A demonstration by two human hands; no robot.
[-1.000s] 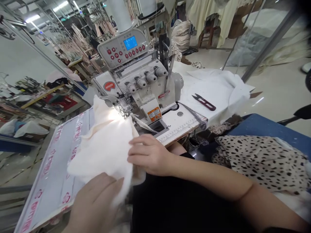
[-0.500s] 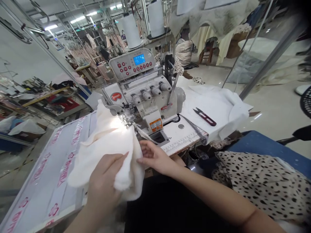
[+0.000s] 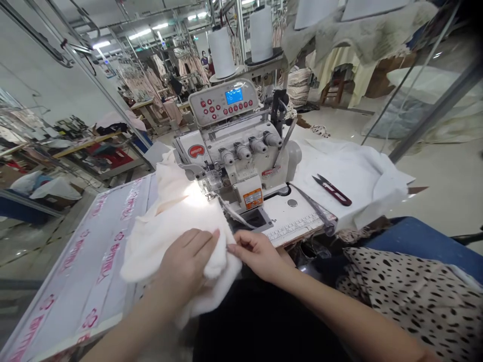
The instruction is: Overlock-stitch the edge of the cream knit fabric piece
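Left hand flat, fingers spread, pressing cream cloth on surface beside sewing machine. Right hand pinching cloth edge. I judge risk: edge slips, seam skews; fingers near needle.

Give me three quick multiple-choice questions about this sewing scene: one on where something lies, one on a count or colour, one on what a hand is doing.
1. Where are the thread snips?
A. on the white cloth right of the sewing machine
B. on the spotted fabric
C. in the left hand

2. How many tension knobs sit in a row on the sewing machine's front?
A. two
B. four
C. six

3. What is the left hand doing?
A. pressing flat on the cream fabric
B. hanging free
C. pushing a button

Answers: 1 A, they lie on the white cloth. 2 B, four grey knobs show. 3 A, its palm rests on the fabric.
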